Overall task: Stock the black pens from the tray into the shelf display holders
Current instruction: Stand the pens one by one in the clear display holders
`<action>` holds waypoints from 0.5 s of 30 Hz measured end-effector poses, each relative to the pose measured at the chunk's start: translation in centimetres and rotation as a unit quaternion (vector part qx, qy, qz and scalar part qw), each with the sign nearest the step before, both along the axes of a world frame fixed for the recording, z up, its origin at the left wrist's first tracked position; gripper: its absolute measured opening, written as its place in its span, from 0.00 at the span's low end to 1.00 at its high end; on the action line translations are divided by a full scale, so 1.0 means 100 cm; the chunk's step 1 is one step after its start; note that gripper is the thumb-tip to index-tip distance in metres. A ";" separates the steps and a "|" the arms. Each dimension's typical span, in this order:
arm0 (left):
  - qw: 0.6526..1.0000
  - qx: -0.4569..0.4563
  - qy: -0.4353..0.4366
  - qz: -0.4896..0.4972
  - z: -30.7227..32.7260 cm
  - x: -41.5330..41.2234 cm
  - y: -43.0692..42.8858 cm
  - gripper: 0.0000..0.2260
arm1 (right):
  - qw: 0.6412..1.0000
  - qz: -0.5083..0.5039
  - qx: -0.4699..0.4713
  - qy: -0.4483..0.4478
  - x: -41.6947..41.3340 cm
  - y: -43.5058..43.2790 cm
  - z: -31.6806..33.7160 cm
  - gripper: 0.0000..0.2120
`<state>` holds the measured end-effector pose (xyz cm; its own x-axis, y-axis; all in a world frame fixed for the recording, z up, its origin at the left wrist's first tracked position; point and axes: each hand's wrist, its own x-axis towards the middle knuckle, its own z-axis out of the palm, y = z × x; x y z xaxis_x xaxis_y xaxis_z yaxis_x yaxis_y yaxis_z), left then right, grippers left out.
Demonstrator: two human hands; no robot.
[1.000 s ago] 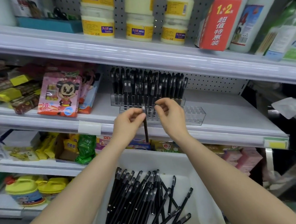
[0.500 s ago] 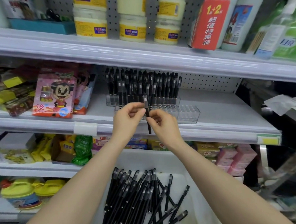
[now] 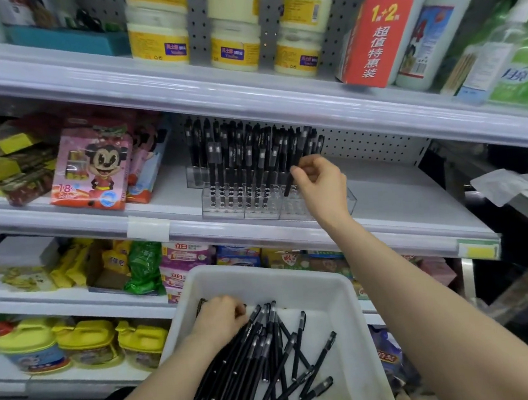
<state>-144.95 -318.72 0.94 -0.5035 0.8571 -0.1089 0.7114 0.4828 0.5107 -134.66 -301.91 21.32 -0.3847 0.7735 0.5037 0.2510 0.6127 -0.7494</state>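
A white tray (image 3: 336,293) at the bottom centre holds several loose black pens (image 3: 265,357). My left hand (image 3: 219,320) reaches into the tray, fingers curled over the top ends of the pen pile. Clear plastic display holders (image 3: 234,209) stand on the middle shelf with several black pens (image 3: 241,150) upright in them. My right hand (image 3: 319,183) pinches one black pen (image 3: 288,186) and holds it nearly upright over the right part of the holders, tip down at the slots.
The middle shelf (image 3: 395,200) is bare white to the right of the holders. Cartoon-printed packets (image 3: 91,164) stand to the left. Jars (image 3: 232,48) and a red box (image 3: 376,37) sit on the shelf above. Yellow-lidded tubs (image 3: 86,339) fill the lowest shelf.
My left hand let go of the pen and dropped into the tray onto the pile. My right hand carried the pen up and right to the holders.
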 end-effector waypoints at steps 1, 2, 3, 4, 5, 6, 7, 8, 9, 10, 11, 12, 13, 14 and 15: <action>1.000 -0.003 0.005 0.000 -0.002 0.000 -0.001 0.05 | 1.000 -0.004 -0.001 0.004 -0.003 0.003 0.002 0.06; 1.000 -0.004 0.011 -0.001 -0.003 0.000 -0.001 0.04 | 1.000 -0.006 -0.001 0.006 -0.006 0.005 0.004 0.06; 1.000 -0.007 0.020 -0.003 -0.004 0.000 0.000 0.03 | 1.000 -0.008 -0.002 0.008 -0.009 0.006 0.005 0.06; 0.999 -0.013 0.030 -0.006 -0.004 0.000 0.001 0.03 | 1.000 -0.009 -0.004 0.010 -0.013 0.007 0.005 0.06; 0.999 -0.019 0.041 -0.009 -0.005 0.000 0.002 0.03 | 1.000 -0.009 -0.006 0.012 -0.015 0.008 0.005 0.06; 0.998 -0.023 0.051 -0.013 -0.006 0.000 0.003 0.03 | 1.000 -0.010 -0.008 0.012 -0.018 0.009 0.005 0.06; 0.998 -0.025 0.060 -0.017 -0.007 0.000 0.004 0.03 | 1.000 -0.009 -0.011 0.011 -0.021 0.010 0.005 0.05; 0.997 -0.026 0.068 -0.020 -0.008 0.000 0.005 0.03 | 1.000 -0.009 -0.013 0.009 -0.023 0.011 0.005 0.04; 0.997 -0.028 0.075 -0.021 -0.008 0.000 0.005 0.04 | 1.000 -0.008 -0.013 0.003 -0.025 0.012 0.004 0.03; 0.996 -0.031 0.080 -0.021 -0.009 0.000 0.006 0.05 | 1.000 -0.009 -0.012 -0.003 -0.027 0.013 0.004 0.03; 0.996 -0.033 0.082 -0.018 -0.009 0.001 0.006 0.06 | 1.000 -0.011 -0.013 -0.010 -0.028 0.013 0.003 0.03; 0.996 -0.035 0.082 -0.016 -0.010 0.001 0.007 0.08 | 1.000 -0.014 -0.015 -0.014 -0.029 0.014 0.002 0.03; 0.996 -0.039 0.082 -0.012 -0.011 0.001 0.008 0.08 | 1.000 -0.017 -0.016 -0.015 -0.030 0.014 0.002 0.05; 0.996 -0.045 0.083 -0.009 -0.011 0.001 0.008 0.09 | 1.000 -0.020 -0.015 -0.016 -0.030 0.014 0.002 0.06; 0.995 -0.054 0.085 -0.008 -0.011 0.001 0.009 0.09 | 1.000 -0.022 -0.013 -0.018 -0.030 0.015 0.002 0.06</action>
<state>-144.84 -317.82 -0.11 -0.5086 0.8534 -0.1142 0.7917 0.5156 0.3277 -137.70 -300.43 21.56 -0.3678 0.8024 0.4700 0.3047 0.5815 -0.7544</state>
